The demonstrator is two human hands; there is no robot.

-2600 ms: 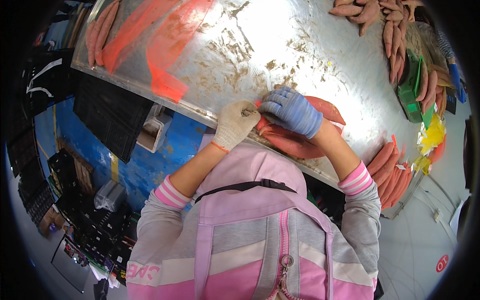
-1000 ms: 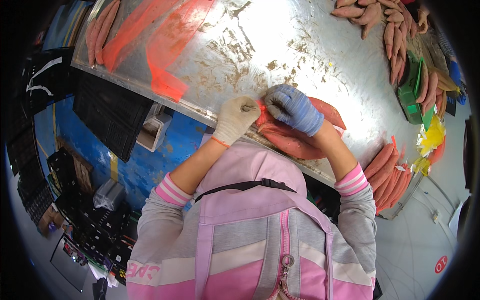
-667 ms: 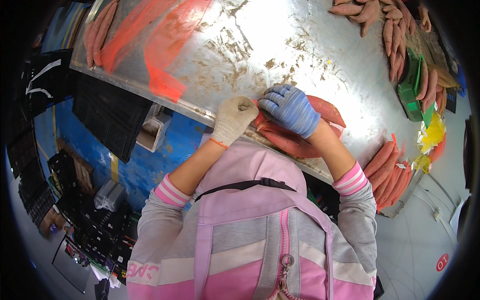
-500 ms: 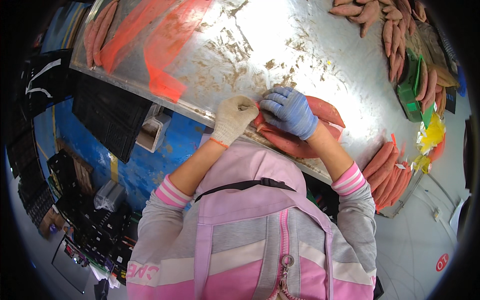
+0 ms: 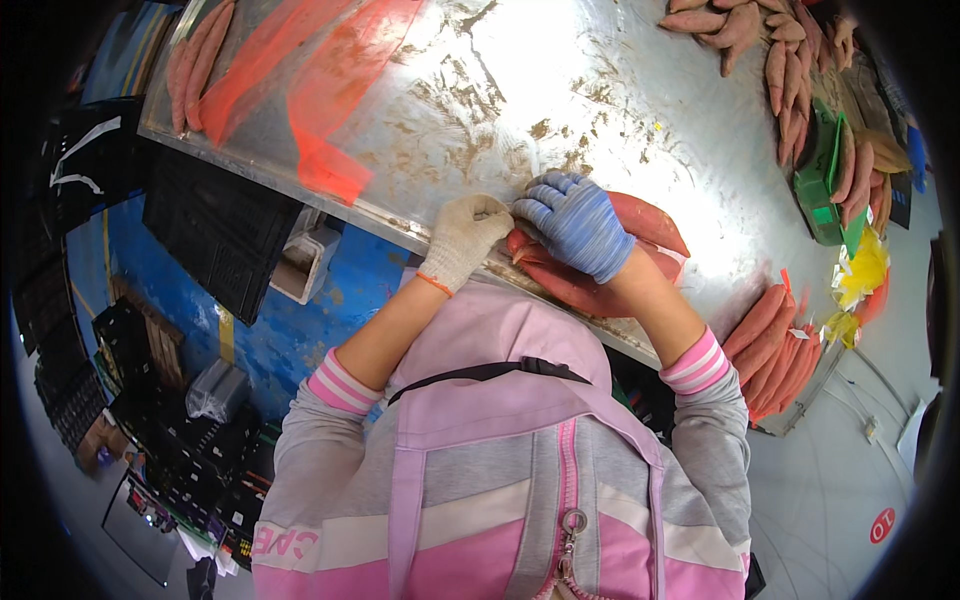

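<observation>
A red mesh bag of sweet potatoes (image 5: 655,225) lies at the near edge of the metal table. My right hand (image 5: 580,225), in a blue knit glove, is closed over the bag's left end with its fingers curled. Touching it on the left is my left hand (image 5: 465,240), in a cream knit glove, with thumb and fingers pinched together. What sits in that pinch is too small to make out. Part of the bag's gathered end is hidden under the blue glove.
Flat red mesh bags (image 5: 330,150) lie on the metal table (image 5: 450,130), beside sweet potatoes (image 5: 200,65) at far left. Loose sweet potatoes (image 5: 735,30) and a green basket (image 5: 822,175) are at far right. Filled mesh bags (image 5: 775,350) stand near right, below yellow ties (image 5: 862,270).
My left hand has shifted slightly right, against the blue glove. The red bit of bag that showed between the hands is now mostly covered. The bag stays in place.
</observation>
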